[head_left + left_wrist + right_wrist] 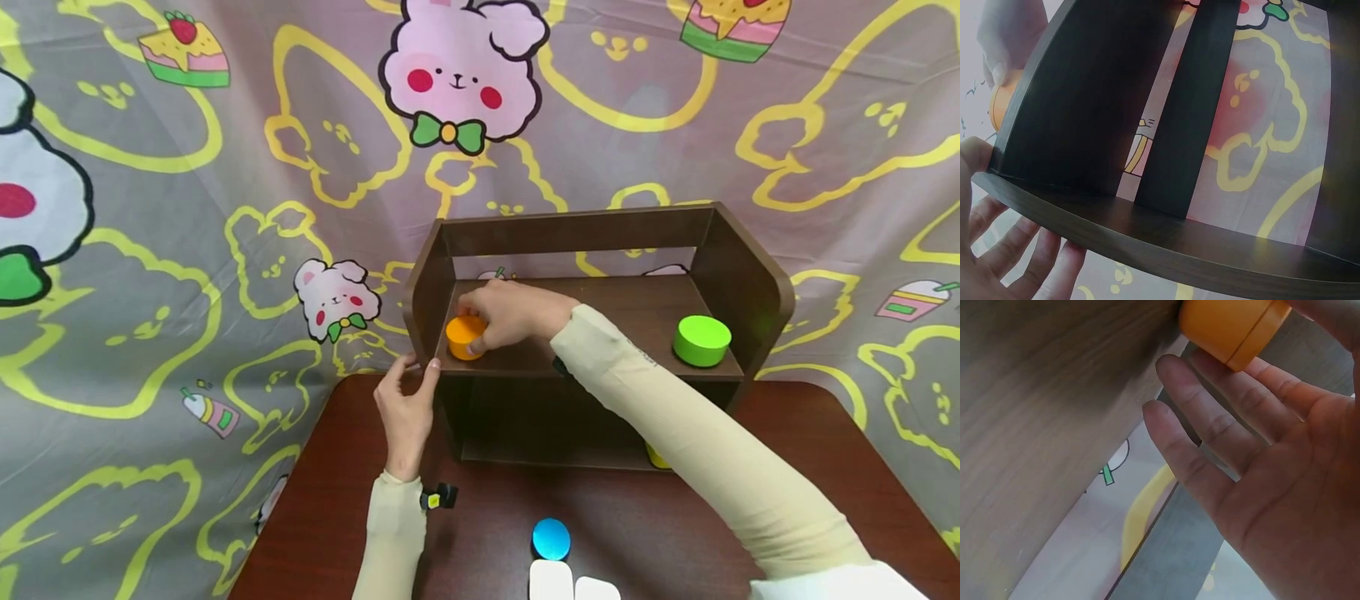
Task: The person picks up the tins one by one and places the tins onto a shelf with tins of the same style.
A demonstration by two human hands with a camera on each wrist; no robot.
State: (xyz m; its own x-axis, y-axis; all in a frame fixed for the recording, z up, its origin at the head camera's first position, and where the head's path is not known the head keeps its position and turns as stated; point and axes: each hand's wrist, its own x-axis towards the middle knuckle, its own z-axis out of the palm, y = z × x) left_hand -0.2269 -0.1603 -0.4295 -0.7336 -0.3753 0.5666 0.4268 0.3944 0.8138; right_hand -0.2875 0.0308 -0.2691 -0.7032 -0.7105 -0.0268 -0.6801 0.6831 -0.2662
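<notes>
A round orange container (465, 337) with a seam around it stands at the left end of the upper board of a dark brown shelf (622, 296). My right hand (517, 315) holds it between thumb and fingers. In the right wrist view, the orange container (1235, 328) shows near the side panel, with the lower fingers of the right hand (1279, 462) spread below it. My left hand (407, 410) grips the front edge of the shelf's left panel, thumb on the near side. The left wrist view shows the left hand's (1010, 262) fingers behind that panel (1147, 240).
A bright green round container (701, 342) stands at the upper board's right end. Something yellow (657, 456) in the lower compartment is partly hidden by the right arm. Nearer on the brown table (487, 533) are a blue-topped round thing (551, 539) and white pieces (551, 581).
</notes>
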